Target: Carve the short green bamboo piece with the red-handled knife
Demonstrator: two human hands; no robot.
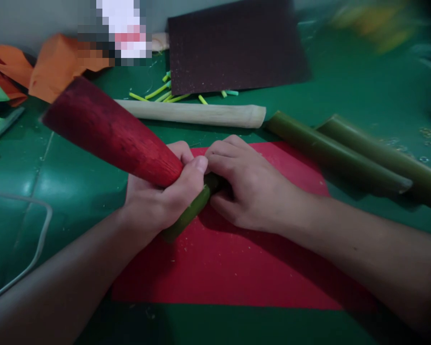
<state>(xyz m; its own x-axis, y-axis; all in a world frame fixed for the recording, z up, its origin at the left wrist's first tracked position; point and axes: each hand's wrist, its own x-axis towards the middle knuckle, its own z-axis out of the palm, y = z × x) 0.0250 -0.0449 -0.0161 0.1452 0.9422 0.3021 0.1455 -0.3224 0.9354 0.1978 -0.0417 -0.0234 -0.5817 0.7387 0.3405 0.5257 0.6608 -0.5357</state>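
Note:
My left hand (161,194) is closed around the narrow end of a red, tapered wooden piece (111,134) that looks like a thick handle. Its wide end points up and to the left. Below that hand, a short green bamboo piece (190,213) slants up to the right over the red sheet (219,268). My right hand (242,184) is closed with its fingers curled round the far end of the bamboo. Both hands touch at the fingertips. Whatever lies between them is hidden by the fingers.
Behind the hands lies a pale peeled stick (201,114). Two green bamboo lengths (337,153) rest at the right. Farther back are a dark brown sheet (233,48), yellow-green thin pieces (158,91) and orange folded material (59,62). A pale cable (45,230) curves at the left.

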